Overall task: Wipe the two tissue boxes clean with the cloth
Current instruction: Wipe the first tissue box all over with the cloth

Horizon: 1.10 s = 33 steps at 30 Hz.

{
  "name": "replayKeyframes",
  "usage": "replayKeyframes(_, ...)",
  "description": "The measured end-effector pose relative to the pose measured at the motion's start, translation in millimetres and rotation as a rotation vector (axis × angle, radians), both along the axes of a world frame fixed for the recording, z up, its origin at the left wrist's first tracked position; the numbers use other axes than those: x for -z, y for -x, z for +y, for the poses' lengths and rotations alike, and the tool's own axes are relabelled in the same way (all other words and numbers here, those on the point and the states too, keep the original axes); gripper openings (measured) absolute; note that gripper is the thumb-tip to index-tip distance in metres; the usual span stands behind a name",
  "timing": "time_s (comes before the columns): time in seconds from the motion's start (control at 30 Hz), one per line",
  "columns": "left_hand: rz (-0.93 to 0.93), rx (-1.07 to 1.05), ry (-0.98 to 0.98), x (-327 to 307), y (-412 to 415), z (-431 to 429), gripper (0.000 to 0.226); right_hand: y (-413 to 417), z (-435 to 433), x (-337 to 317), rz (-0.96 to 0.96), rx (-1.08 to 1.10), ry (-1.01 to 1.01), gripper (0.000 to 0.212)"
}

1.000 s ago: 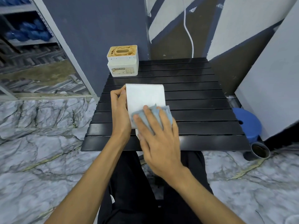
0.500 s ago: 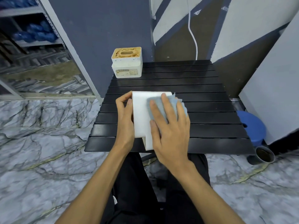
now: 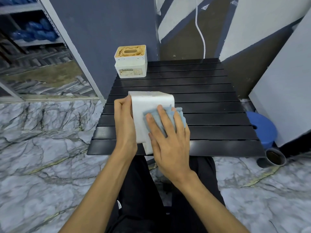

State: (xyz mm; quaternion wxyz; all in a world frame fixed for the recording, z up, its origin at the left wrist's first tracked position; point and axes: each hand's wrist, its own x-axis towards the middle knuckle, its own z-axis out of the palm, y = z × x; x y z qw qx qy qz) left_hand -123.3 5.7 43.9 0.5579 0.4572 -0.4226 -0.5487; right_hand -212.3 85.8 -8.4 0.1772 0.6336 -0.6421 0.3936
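Left hand (image 3: 124, 121) grips the side of the near box (image 3: 148, 105); right hand (image 3: 170, 140) lies flat, fingers straight, pressing the cloth (image 3: 180, 115) onto its top. Other box (image 3: 130, 62) sits at the table's (image 3: 218, 118) far corner

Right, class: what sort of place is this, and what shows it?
Probably a storeroom or workshop corner: metal shelving holding blue bundles, big white boards propped up, and a black slatted table.

Black slatted table (image 3: 202, 91) on marble floor (image 3: 42, 148); blue stool (image 3: 262, 126) beside dark cup (image 3: 276, 158); white cable (image 3: 201, 34) behind.
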Motion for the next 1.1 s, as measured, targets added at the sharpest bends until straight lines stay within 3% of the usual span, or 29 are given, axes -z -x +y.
replayKeyframes(0.37,-0.163,0.176,0.251,4.8,-0.5,-17.3,0.008,24.4,-10.8,-21.8,-0.124,-0.017,-0.012,0.042)
replayKeyframes(0.63,-0.261,0.334,0.374,17.8,-6.4,-20.3,0.032,31.0,7.2,-2.4,-0.246,-0.109,-0.072,0.038)
replayKeyframes(0.73,-0.322,0.377,0.388,19.9,-9.7,-23.6,0.04,31.7,8.5,1.8,-0.268,-0.129,-0.086,0.038)
replayKeyframes(0.93,-0.421,0.317,0.376,20.7,-7.9,-24.3,0.033,32.3,7.4,5.3,-0.286,-0.146,-0.078,0.038)
replayKeyframes(1.1,-0.388,0.31,0.292,7.9,-3.3,-30.8,0.027,30.8,5.8,-0.8,-0.256,-0.139,-0.123,0.04)
